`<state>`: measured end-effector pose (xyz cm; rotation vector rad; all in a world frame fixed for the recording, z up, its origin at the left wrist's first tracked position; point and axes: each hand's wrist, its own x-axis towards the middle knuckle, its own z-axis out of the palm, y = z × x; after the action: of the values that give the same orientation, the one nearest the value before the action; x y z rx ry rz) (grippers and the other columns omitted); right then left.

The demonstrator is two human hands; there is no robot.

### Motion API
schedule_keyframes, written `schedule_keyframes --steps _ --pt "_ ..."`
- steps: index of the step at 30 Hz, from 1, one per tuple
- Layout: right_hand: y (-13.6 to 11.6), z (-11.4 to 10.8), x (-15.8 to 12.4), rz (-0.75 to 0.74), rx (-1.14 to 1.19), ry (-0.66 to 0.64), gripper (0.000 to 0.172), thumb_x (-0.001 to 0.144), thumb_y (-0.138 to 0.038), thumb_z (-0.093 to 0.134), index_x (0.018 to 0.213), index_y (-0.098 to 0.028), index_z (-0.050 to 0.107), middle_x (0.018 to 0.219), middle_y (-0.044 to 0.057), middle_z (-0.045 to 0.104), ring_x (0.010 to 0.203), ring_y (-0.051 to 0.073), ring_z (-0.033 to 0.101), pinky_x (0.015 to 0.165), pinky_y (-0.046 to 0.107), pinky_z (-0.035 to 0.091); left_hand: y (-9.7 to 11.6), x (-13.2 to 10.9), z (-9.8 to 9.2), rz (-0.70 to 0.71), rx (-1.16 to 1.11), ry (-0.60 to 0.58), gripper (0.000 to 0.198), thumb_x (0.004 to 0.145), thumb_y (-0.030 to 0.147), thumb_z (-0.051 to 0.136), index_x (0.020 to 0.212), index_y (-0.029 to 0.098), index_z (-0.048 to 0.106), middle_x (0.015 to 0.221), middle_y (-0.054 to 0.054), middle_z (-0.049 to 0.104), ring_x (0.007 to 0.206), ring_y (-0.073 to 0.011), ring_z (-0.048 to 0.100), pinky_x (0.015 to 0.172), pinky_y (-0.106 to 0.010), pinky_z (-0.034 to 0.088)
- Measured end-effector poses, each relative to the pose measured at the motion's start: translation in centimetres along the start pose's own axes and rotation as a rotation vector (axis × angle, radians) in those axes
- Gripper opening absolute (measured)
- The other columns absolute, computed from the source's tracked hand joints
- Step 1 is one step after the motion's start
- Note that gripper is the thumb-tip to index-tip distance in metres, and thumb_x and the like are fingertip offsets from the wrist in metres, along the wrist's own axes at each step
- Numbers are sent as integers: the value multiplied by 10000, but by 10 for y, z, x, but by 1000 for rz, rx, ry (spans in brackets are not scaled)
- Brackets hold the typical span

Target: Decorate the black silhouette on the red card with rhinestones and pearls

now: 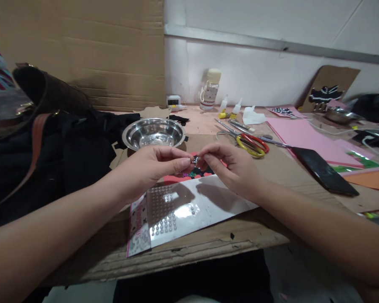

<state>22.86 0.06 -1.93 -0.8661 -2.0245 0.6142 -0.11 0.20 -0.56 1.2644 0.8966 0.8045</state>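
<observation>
My left hand (pixel 151 166) and my right hand (pixel 230 166) meet above the table's middle, fingertips pinched together on a tiny shiny bead piece (pixel 195 160). Below them lies a glossy sheet of stick-on pearl beads (pixel 177 212) in rows, partly emptied. Just behind the fingers a pink and black craft piece (pixel 192 173) lies on the cardboard, mostly hidden by my hands. A steel bowl (pixel 153 133) stands right behind my left hand.
Scissors with red and yellow handles (pixel 251 145), a dark phone (pixel 324 170) and pink paper sheets (pixel 303 134) lie to the right. Glue bottles (pixel 229 107) and a jar (pixel 210 89) stand by the wall. A black bag (pixel 50 139) fills the left side. Another steel bowl (pixel 341 114) sits far right.
</observation>
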Motion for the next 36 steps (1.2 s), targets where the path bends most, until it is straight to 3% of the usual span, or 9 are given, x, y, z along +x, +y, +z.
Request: schedule_keyframes --steps 6,14,18,25,36 --pt "3 3 0 58 74 19 160 1025 -326 585 1070 -218 694 915 20 742 849 160 706 796 328 558 0 -1 -1 12 4 -2 193 760 379 899 855 239 808 797 25 778 780 -93 687 732 -185 518" --pt "-2 2 -1 67 323 -31 126 1026 -313 571 1068 -208 627 974 42 712 919 163 704 842 335 587 3 -1 1 26 94 58 205 795 383 847 910 219 807 827 -8 783 797 -147 703 788 -272 545" --pt "-7 4 2 103 439 -39 145 982 -339 641 1025 -202 621 936 28 708 851 144 702 805 311 597 3 -1 2 25 162 58 237 797 414 834 921 215 801 850 -21 788 814 -171 714 801 -302 562" --pt "-9 8 5 178 502 -29 106 983 -297 653 961 -197 679 830 -4 730 774 118 714 765 272 607 4 -3 6 46 233 62 205 841 412 795 924 224 792 892 -14 800 843 -164 720 739 -249 548" --pt "-6 5 3 221 623 -112 204 1009 -376 606 1080 -197 675 919 31 748 861 155 737 824 319 622 3 -1 6 37 232 62 209 846 418 784 921 222 782 921 -21 804 876 -175 723 796 -272 546"
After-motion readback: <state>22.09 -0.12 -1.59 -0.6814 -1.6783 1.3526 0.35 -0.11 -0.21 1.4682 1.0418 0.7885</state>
